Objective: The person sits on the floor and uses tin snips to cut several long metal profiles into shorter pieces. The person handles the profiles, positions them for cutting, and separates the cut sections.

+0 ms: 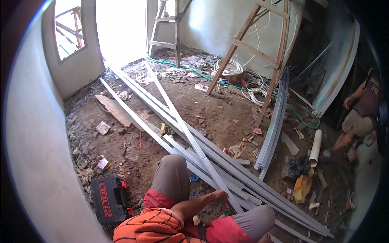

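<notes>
"How is the left hand [221, 197] placed?"

"It is held between five and six o'clock, its fingers curled nearly closed at the edge of the slanting channel [190, 137], which seems to be gripped. The right hand cannot be judged: only a patch of skin [265, 238], perhaps part of it, is shown at the lower edge."

"And the channel itself?"

"It is laid from five o'clock up to eleven, crossing over the stacked channels [243, 175]. Between the right knee [257, 220] and the left knee [172, 172], its near end is reached."

"What could go wrong there?"

"Fingers or shins could be cut on thin metal edges, since no glove is worn on the left hand. If the near end were pushed down, the long far part could be swung or slid off the pile, because it is controlled from one end only."

"Anything beside the person?"

"A black case [107, 196] is set between seven and eight o'clock; it could be knocked by a leg if balance were lost on the rubble."

"Farther off?"

"A white pipe [316, 148] is left past three o'clock, near a co-worker [360, 117], by whom it could be trodden on and rolled. At one o'clock a wooden ladder [231, 54] is stood on littered soil beside cable coils [239, 69]; it could be tipped if a loop were snagged and pulled."
</notes>
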A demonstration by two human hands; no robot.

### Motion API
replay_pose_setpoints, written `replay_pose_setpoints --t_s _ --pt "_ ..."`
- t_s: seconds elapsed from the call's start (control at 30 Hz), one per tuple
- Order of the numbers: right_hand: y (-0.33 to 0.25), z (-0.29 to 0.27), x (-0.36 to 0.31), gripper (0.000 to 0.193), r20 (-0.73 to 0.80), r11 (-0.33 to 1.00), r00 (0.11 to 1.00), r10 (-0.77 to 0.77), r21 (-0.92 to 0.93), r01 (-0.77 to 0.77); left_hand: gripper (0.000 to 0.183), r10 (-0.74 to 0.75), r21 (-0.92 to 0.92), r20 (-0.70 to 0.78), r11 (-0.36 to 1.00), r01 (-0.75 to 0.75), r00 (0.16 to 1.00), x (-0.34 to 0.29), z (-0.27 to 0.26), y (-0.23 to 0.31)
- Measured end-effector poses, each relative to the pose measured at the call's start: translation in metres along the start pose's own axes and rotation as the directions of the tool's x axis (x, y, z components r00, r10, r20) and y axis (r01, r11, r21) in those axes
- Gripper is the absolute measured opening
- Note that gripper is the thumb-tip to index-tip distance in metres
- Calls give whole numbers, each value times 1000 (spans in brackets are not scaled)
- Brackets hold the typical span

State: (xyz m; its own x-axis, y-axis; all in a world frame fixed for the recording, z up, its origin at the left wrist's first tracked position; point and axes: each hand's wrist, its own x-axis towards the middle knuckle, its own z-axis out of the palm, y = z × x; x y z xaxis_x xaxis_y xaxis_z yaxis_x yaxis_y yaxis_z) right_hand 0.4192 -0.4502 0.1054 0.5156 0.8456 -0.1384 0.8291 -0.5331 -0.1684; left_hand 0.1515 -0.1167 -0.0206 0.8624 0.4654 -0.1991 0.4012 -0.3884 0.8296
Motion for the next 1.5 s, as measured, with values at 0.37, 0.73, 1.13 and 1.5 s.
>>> replay_pose_setpoints --t_s 0.37,0.73,1.13,1.5 --pt "71 54 -23 53 -186 923 934 -305 -299 241 34 -76 -139 183 985 102 980 -19 9 31" --pt "68 51 13 39 -154 965 955 -253 -115 237 34 -152 -678 74 718 161 986 -37 -26 53" --pt "-5 45 50 29 -423 995 901 -91 6 104 32 52 -891 -139 429 -147 989 -48 -86 91" --pt "-71 38 97 34 -419 947 904 82 315 60 31 114 -575 -481 707 -411 869 -77 -174 259"
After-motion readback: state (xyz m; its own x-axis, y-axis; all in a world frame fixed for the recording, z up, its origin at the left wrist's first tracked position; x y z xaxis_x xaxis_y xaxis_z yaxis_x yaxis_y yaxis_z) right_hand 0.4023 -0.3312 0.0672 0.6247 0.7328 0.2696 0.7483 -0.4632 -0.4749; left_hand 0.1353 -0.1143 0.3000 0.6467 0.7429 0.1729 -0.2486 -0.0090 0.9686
